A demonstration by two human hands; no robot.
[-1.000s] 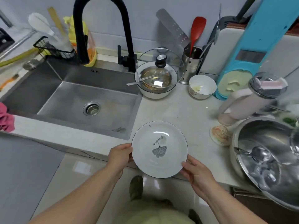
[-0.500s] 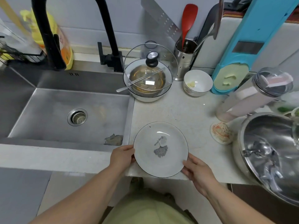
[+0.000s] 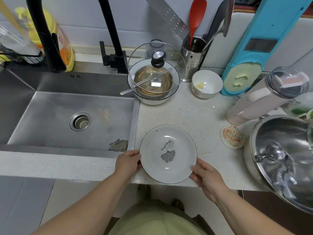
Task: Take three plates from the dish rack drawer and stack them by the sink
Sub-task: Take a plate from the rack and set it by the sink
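A white plate with a thin dark rim and a grey leaf print sits low over the speckled countertop, just right of the steel sink. My left hand grips its left edge and my right hand grips its lower right edge. Whether the plate rests on the counter or hovers just above it I cannot tell. Only this one plate shows, and the dish rack drawer is out of view.
Behind the plate stand a lidded glass bowl with a spoon, a small white bowl and a utensil holder. A large steel basin, a round coaster and a tall container crowd the right. A black faucet rises at the back.
The plate has come forward from beyond the counter's front edge to over the countertop beside the sink. Both hands keep their hold on its rim.
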